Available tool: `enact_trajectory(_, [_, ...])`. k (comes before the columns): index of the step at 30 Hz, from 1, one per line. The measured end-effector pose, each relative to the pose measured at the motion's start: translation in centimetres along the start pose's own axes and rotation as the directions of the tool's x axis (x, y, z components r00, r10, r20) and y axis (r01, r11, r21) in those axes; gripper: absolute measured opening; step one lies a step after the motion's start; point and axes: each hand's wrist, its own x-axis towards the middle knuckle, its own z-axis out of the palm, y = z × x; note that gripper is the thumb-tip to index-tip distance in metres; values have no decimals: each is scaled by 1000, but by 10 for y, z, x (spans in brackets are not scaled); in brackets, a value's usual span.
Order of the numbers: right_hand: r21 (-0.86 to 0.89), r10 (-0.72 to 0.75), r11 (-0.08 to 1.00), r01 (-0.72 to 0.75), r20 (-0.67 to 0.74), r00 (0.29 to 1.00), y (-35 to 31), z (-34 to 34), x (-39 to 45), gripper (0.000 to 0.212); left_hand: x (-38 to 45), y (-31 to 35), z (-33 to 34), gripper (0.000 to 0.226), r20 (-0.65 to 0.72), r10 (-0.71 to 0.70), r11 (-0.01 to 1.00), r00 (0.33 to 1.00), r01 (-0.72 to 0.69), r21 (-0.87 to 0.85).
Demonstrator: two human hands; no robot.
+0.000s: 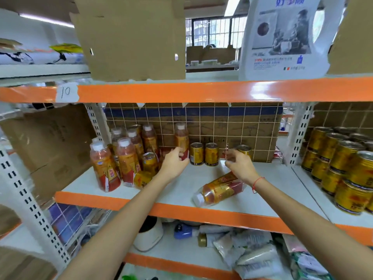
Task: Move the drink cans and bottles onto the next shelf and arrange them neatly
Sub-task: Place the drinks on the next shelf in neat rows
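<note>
Drink cans and bottles crowd a white shelf board with an orange front edge (181,211), and beside it, past a white perforated upright (298,136), the neighbouring shelf (314,190) already carries stacked gold cans (343,168), so the transfer looks partly done. At the back runs a wire grid panel (232,126) in front of brown cardboard. A cluster of upright clear plastic bottles with orange-red labels and white caps (121,154) stands at the left with two gold cans among them, one tipped over. One bottle of the same kind lies on its side (220,190) near the front edge. Three small gold cans (203,154) stand in a row by the grid. The left hand (173,164) has its fingers curled round the base of an upright orange bottle (181,138); the right hand (240,164) reaches toward the rightmost can with fingers loosely bent, holding nothing visible. Next, I judge, the gripped bottle must be lifted clear of the row of cans and carried right, over the fallen bottle that lies in the path.
</note>
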Motion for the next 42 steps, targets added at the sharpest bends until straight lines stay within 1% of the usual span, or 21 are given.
enact_trajectory(3, [-24,33,999,-33,-1,999,3,-3,4,32,8,2,6,41,38,25,1000,999,-26,18])
enact_trajectory(7, [-83,51,995,-47,47,998,12,-5,12,34,23,2,10,47,33,26,1000,999,-27,15])
enact_trajectory(11, [-140,39,990,-23,111,993,24,-9,28,28,32,2,15,46,35,9,999,999,-10,38])
enact_trajectory(14, [-125,14,992,0,115,993,22,-14,40,22,41,1,17,46,31,18,998,999,-20,62])
enact_trajectory(17, [-107,8,994,6,130,991,19,-13,50,25,56,-2,21,44,43,37,996,998,-40,76])
enact_trajectory(19, [-111,-12,993,28,142,990,22,-7,60,32,67,-7,27,39,64,48,996,997,-52,71])
enact_trajectory(22, [-102,-27,994,43,157,987,33,8,79,46,83,-19,43,46,106,40,997,994,-48,68])
enact_trajectory(24, [-101,-42,993,58,155,987,42,19,93,46,93,-30,55,51,115,30,998,993,-37,58])
enact_trajectory(28, [-159,-91,981,110,122,988,56,33,119,44,119,-47,74,53,103,62,994,993,-71,80])
enact_trajectory(31, [-183,-108,974,132,134,985,66,40,133,39,133,-52,85,53,115,106,983,988,-122,136])
enact_trajectory(33, [-177,-105,976,128,135,985,70,44,140,40,138,-50,89,47,115,147,972,982,-165,167])
enact_trajectory(35, [-154,-127,976,154,175,976,70,48,146,33,143,-48,91,38,118,175,966,978,-193,172])
enact_trajectory(37, [-137,-149,974,180,207,967,69,53,151,28,150,-46,93,39,141,190,953,972,-217,210])
enact_trajectory(39, [-133,-168,971,201,223,960,70,57,160,23,156,-44,98,44,186,191,915,964,-243,322])
enact_trajectory(42, [-126,-138,977,173,249,959,71,63,174,22,165,-46,104,50,205,167,807,964,-253,533])
